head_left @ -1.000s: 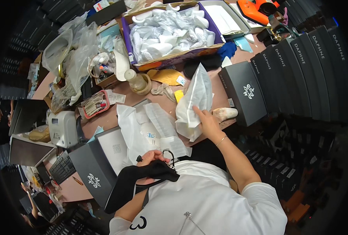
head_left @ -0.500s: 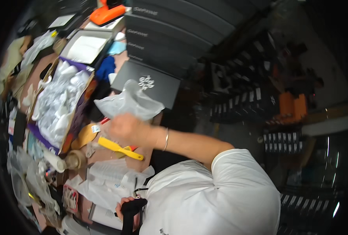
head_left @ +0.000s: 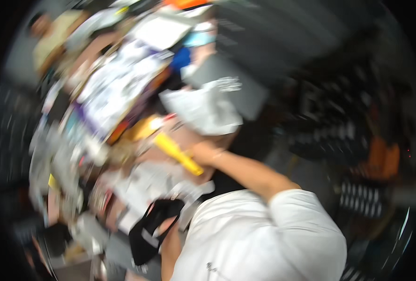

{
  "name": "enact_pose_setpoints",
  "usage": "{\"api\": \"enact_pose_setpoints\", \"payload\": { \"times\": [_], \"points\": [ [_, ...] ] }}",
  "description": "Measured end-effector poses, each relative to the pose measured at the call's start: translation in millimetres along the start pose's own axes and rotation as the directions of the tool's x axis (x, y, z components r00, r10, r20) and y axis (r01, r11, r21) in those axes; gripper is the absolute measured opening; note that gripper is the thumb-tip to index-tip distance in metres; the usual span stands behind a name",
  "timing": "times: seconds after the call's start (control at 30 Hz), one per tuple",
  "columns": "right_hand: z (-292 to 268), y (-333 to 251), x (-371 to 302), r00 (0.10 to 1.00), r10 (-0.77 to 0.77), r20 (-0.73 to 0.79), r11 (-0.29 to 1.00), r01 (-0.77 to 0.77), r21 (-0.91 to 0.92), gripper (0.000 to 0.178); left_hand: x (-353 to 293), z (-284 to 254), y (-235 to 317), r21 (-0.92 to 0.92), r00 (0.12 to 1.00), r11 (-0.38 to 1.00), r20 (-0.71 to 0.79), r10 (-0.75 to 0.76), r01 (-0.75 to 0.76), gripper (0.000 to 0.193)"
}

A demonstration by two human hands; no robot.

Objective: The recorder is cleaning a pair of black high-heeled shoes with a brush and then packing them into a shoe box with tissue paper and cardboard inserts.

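My left hand is at the lower middle, its fingers closed on a black shoe with a strap-like upper and a pale patch inside; blur hides finer detail. My right hand reaches over the table, smeared by motion, so its fingers cannot be read. Just left of it lies a yellow brush-like tool with a long handle. Whether the hand touches this tool cannot be made out. A crumpled white plastic bag lies beyond the right hand, against a grey box.
A purple-edged box full of white wrapping stands at the left. White paper lies nearer me. Dark stacked boxes rise at the back. Clear plastic bags crowd the left edge. Another person is at the far left.
My right hand has moved closer to me, toward the yellow tool's handle end. My left hand has raised the black shoe into fuller view. The whole view has shifted, with heavy blur.
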State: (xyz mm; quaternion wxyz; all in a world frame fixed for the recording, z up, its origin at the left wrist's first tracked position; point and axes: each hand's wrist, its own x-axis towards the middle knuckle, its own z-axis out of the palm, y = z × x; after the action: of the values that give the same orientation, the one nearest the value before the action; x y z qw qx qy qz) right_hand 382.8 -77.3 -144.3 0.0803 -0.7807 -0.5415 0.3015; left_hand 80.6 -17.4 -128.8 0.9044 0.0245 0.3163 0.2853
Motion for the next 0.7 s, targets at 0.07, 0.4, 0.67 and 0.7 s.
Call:
{"api": "enact_pose_setpoints", "payload": {
  "times": [0.07, 0.4, 0.67, 0.7],
  "points": [
    [-13, 2, -13, 0.988, 0.13, 0.082, 0.975, -0.112, -0.192, 0.03, 18, 2, -20, -0.128, 0.993, 0.992, 0.114, 0.011, 0.004, 0.054],
    [-82, -22, -95, 0.987, -0.132, -0.094, 0.939, 0.155, 0.306, 0.026, 19, -28, -26, -0.174, 0.986, 0.97, -0.043, 0.163, -0.168, 0.058],
    [-38, -110, -101, 0.818, -0.575, 0.034, 0.794, 0.567, -0.217, 0.056, -20, 81, -5, 0.403, 0.955, 0.904, -0.182, 0.233, -0.143, 0.06],
    [-35, -113, -108, 0.827, -0.553, 0.103, 0.79, 0.56, -0.25, 0.056, -20, 67, 1, 0.434, 0.956, 0.885, -0.146, 0.254, -0.169, 0.063]
  ]
}}
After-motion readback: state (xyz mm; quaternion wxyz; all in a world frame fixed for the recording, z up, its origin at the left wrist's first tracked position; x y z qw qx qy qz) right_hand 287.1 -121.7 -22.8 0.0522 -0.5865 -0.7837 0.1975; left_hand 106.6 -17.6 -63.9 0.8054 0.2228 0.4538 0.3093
